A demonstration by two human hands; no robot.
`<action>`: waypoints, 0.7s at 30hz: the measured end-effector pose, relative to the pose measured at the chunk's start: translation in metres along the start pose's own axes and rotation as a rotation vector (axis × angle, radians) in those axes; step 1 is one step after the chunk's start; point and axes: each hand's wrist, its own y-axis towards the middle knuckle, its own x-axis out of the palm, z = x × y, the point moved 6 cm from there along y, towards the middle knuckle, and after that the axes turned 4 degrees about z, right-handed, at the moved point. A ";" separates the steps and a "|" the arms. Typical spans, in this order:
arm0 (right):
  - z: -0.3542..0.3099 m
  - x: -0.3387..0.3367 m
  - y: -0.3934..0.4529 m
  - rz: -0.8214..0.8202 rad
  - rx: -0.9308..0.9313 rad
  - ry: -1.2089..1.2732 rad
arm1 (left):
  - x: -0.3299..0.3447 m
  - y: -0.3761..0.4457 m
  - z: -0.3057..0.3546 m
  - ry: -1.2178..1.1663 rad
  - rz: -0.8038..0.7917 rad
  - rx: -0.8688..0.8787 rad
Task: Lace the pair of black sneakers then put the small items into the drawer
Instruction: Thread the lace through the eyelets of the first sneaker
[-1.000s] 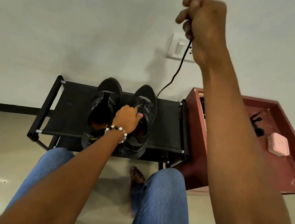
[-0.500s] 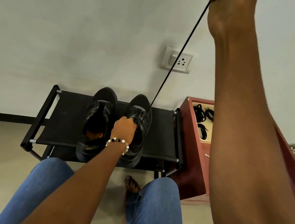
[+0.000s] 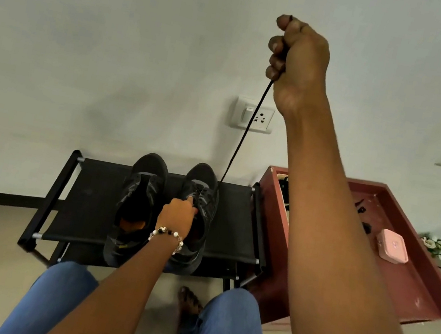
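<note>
The right hand [image 3: 298, 62] is raised high on a nearly straight arm, fingers curled into a fist round the lace [image 3: 244, 131], which runs taut down from it. The left hand [image 3: 178, 214] reaches forward and low, forefinger stretched out and pressing on the right sneaker [image 3: 200, 190], a bead bracelet on its wrist. Both forearms are bare.

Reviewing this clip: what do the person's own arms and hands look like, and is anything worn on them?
Both forearms are bare, with no sleeves in view. The left hand has a bracelet of white pearl-like and black beads at the wrist. The right hand shows no ring, watch or glove.
</note>
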 end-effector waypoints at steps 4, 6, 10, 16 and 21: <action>-0.010 -0.001 0.005 0.014 0.028 0.078 | -0.002 0.003 -0.001 -0.016 -0.018 -0.006; -0.017 -0.001 0.007 0.017 0.018 0.092 | -0.003 0.004 0.000 -0.019 -0.035 -0.014; -0.040 0.001 0.003 0.031 -0.005 0.110 | -0.006 0.005 0.002 -0.033 -0.073 -0.043; -0.070 0.007 0.000 0.035 -0.038 0.215 | -0.002 0.007 -0.003 -0.067 -0.108 -0.095; -0.060 -0.001 0.000 0.038 -0.032 0.286 | -0.003 0.010 -0.003 -0.075 -0.138 -0.098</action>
